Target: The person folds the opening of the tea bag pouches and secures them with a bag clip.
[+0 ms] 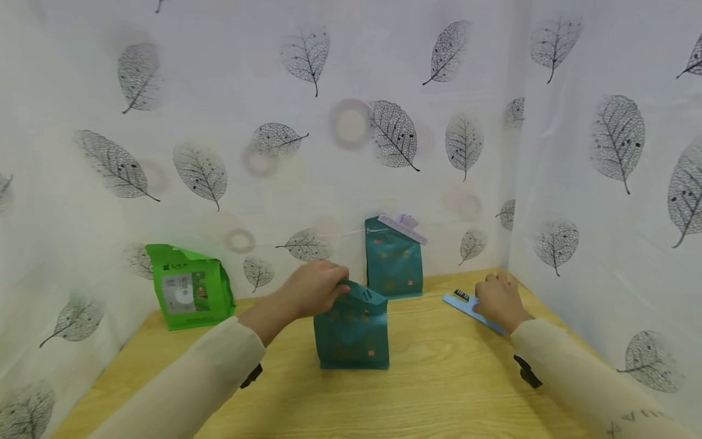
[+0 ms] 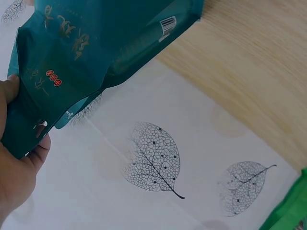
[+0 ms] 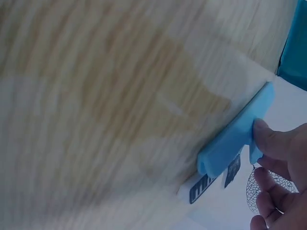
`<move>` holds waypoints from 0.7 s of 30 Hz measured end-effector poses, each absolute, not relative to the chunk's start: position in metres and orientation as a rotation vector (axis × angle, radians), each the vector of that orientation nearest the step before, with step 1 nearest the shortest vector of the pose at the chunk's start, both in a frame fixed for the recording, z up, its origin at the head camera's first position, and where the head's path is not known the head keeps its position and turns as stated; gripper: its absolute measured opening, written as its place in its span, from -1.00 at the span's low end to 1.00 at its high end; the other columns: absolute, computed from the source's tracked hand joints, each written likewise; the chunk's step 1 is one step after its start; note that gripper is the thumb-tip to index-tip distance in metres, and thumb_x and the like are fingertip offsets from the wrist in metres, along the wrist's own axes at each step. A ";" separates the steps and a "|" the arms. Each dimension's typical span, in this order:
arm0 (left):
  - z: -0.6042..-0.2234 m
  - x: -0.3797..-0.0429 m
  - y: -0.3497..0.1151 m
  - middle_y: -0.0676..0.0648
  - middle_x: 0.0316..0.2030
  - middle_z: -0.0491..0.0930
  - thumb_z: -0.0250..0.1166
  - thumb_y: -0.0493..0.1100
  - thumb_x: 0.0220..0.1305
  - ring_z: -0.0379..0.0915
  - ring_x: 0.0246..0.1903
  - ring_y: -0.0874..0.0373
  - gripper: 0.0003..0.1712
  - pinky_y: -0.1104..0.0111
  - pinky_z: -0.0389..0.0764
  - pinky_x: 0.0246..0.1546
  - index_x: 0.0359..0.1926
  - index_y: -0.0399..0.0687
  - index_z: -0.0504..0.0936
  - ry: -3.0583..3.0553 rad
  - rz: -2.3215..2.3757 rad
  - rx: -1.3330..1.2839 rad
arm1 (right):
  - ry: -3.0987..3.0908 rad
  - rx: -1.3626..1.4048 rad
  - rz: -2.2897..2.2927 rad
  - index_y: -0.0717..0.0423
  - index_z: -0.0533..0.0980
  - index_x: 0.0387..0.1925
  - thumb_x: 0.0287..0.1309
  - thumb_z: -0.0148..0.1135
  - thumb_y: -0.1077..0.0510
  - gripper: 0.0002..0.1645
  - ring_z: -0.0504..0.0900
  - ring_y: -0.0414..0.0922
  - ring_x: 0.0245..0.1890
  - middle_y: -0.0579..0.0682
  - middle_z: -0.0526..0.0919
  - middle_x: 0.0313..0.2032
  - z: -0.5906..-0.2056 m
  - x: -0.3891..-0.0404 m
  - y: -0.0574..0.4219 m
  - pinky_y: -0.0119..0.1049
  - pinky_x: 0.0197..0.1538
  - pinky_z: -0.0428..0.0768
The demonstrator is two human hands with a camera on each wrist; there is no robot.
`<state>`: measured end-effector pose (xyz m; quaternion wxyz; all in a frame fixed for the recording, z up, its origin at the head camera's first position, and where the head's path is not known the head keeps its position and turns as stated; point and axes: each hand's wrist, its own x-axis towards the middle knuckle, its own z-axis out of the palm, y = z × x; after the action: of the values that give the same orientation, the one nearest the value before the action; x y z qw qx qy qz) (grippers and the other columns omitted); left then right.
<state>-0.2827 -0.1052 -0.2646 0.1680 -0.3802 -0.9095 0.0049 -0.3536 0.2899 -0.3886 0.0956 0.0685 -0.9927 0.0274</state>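
My left hand (image 1: 315,285) grips the top edge of a teal bag (image 1: 353,338) that stands upright on the table. In the left wrist view the left hand (image 2: 21,177) pinches the bag's (image 2: 100,43) top between thumb and fingers, near a small hole. At the right, my right hand (image 1: 498,300) holds a light blue sealing clip (image 1: 462,306). Up close, the thumb and a finger of the right hand (image 3: 285,153) pinch the tab of the blue clip (image 3: 235,132), while the other fingers curl below.
Behind, a second teal bag (image 1: 393,262) carries a lilac clip (image 1: 403,228) across its folded top. A green bag (image 1: 189,292) stands at the left. Beside the blue clip lies a black-and-white piece (image 1: 461,295). Leaf-print sheets (image 1: 351,67) wall in the wooden table (image 1: 439,390).
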 end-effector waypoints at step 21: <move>-0.266 -0.284 -0.105 0.11 -0.52 0.49 0.17 -0.02 0.31 0.35 -0.52 0.27 -0.83 0.40 0.41 -0.46 -0.36 0.02 0.50 -2.603 0.004 -1.075 | -2.973 0.576 0.374 0.32 0.55 -0.16 0.08 0.30 0.10 -0.62 0.63 0.08 -0.21 0.17 0.66 -0.21 -0.381 -0.353 0.263 -0.08 -0.15 0.59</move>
<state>-0.2837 -0.1054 -0.2663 0.1621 -0.3766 -0.9121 0.0013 -0.3529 0.2631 -0.3814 0.0454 0.1885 -0.9733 0.1226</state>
